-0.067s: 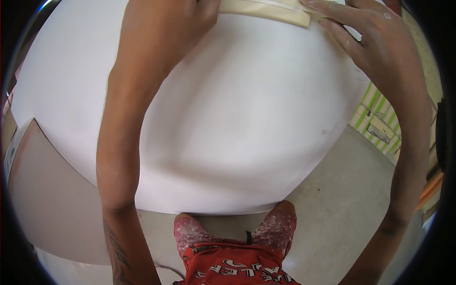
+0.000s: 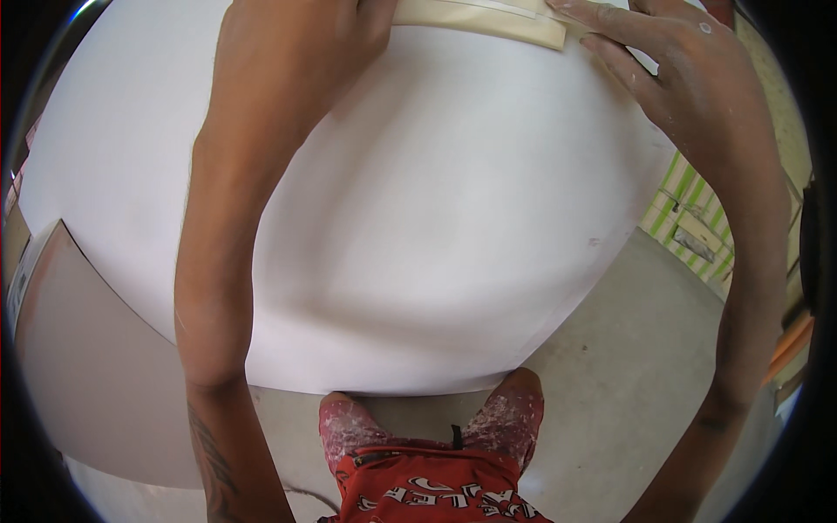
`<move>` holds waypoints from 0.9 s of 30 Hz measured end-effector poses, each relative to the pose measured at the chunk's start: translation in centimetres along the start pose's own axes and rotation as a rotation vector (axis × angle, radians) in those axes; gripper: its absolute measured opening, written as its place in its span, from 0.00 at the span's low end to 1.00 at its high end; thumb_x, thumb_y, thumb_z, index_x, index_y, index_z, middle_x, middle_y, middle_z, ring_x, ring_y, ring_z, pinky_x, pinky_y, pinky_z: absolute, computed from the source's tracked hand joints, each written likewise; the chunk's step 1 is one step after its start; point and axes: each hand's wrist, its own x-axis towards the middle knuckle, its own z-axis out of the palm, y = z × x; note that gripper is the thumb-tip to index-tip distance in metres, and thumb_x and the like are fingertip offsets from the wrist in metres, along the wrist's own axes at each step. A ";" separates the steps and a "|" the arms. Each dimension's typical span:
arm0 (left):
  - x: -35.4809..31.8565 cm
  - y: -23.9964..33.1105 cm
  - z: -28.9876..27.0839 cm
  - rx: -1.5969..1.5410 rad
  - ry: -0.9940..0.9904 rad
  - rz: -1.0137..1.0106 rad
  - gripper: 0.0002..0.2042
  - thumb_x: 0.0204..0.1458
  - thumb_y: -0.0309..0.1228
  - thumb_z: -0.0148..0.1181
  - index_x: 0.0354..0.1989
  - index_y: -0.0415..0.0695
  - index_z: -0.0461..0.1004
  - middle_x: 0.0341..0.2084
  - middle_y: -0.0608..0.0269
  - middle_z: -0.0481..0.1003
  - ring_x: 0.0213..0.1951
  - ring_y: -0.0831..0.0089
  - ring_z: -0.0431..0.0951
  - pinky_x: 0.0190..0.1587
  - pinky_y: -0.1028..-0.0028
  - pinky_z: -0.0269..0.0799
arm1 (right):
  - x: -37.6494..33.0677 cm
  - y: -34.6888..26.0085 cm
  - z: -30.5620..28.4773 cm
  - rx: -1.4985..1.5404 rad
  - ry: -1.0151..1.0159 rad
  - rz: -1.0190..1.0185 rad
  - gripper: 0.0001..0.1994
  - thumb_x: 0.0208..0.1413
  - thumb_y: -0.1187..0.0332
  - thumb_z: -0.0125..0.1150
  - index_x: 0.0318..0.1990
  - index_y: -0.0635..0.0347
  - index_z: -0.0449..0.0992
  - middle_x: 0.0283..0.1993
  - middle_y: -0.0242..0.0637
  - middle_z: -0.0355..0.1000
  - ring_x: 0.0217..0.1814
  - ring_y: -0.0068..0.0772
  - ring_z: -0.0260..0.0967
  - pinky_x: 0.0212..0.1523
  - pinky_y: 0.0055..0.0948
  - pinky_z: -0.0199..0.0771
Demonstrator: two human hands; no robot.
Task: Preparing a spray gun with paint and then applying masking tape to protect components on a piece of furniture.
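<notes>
A large smooth white sheet or panel (image 2: 453, 192) fills the middle of the view. Across its far part lies a folded cream-coloured strip (image 2: 488, 28), which looks like paper or card. My left hand (image 2: 323, 35) is at the strip's left end; its fingers are hidden behind the hand and cut off by the upper edge. At the right end, my right hand (image 2: 676, 52) has its fingers stretched out and apart, the fingertips on or just beside the strip. Some white dust marks that hand.
A grey-brown board (image 2: 96, 357) stands at the left beneath the white sheet. Grey floor (image 2: 610, 314) shows at the right, with a green-and-white striped surface (image 2: 697, 209) beyond it. Something orange (image 2: 789, 349) lies near the right rim. My dust-spotted legs (image 2: 506, 418) touch the sheet's near edge.
Both hands and the strip have shifted very slightly left in the view. The hold looks unchanged.
</notes>
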 end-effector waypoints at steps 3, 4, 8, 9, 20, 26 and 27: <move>-0.2 1.4 -1.2 0.079 -0.081 -0.097 0.13 0.64 0.34 0.58 0.29 0.38 0.75 0.21 0.55 0.75 0.25 0.63 0.73 0.35 0.62 0.69 | 0.0 0.1 -0.1 0.009 0.008 0.007 0.12 0.64 0.60 0.62 0.50 0.47 0.86 0.26 0.35 0.74 0.27 0.32 0.73 0.29 0.32 0.72; -0.6 3.0 -1.3 0.217 -0.090 -0.108 0.12 0.65 0.34 0.57 0.31 0.39 0.75 0.23 0.56 0.75 0.28 0.64 0.74 0.37 0.63 0.69 | -0.1 0.2 -0.1 0.007 0.004 0.011 0.12 0.64 0.60 0.62 0.50 0.47 0.86 0.26 0.35 0.74 0.27 0.32 0.74 0.29 0.32 0.72; -1.3 1.8 -1.4 0.363 -0.030 -0.157 0.08 0.66 0.30 0.55 0.35 0.40 0.74 0.29 0.57 0.75 0.35 0.65 0.74 0.43 0.66 0.70 | 0.2 0.3 0.0 0.016 -0.002 0.018 0.12 0.64 0.60 0.62 0.50 0.47 0.86 0.26 0.35 0.74 0.27 0.33 0.74 0.30 0.32 0.72; -1.7 0.6 -1.4 0.369 -0.031 -0.161 0.08 0.66 0.30 0.55 0.35 0.40 0.74 0.29 0.57 0.75 0.35 0.65 0.74 0.43 0.66 0.70 | 0.4 0.2 0.0 0.022 0.001 0.014 0.12 0.64 0.60 0.62 0.49 0.47 0.86 0.26 0.35 0.74 0.27 0.33 0.74 0.30 0.32 0.72; -5.4 -1.6 3.1 0.325 0.005 0.118 0.29 0.66 0.40 0.50 0.73 0.42 0.59 0.70 0.49 0.56 0.74 0.50 0.47 0.74 0.42 0.34 | 1.8 0.0 0.0 0.049 -0.025 0.022 0.12 0.64 0.61 0.61 0.49 0.48 0.86 0.26 0.35 0.74 0.27 0.33 0.74 0.30 0.33 0.72; -5.2 0.5 4.4 0.395 0.052 0.044 0.28 0.67 0.41 0.49 0.72 0.41 0.61 0.72 0.53 0.53 0.77 0.53 0.37 0.75 0.44 0.21 | 1.7 0.7 0.3 0.080 -0.077 0.046 0.12 0.64 0.61 0.61 0.49 0.48 0.86 0.26 0.35 0.74 0.27 0.33 0.74 0.30 0.33 0.72; -5.3 0.9 4.0 0.381 0.048 0.050 0.28 0.67 0.42 0.48 0.72 0.41 0.61 0.73 0.54 0.53 0.78 0.55 0.38 0.76 0.43 0.22 | 1.8 0.8 0.5 0.099 -0.100 0.053 0.12 0.64 0.61 0.61 0.49 0.48 0.86 0.26 0.35 0.74 0.27 0.33 0.74 0.30 0.33 0.72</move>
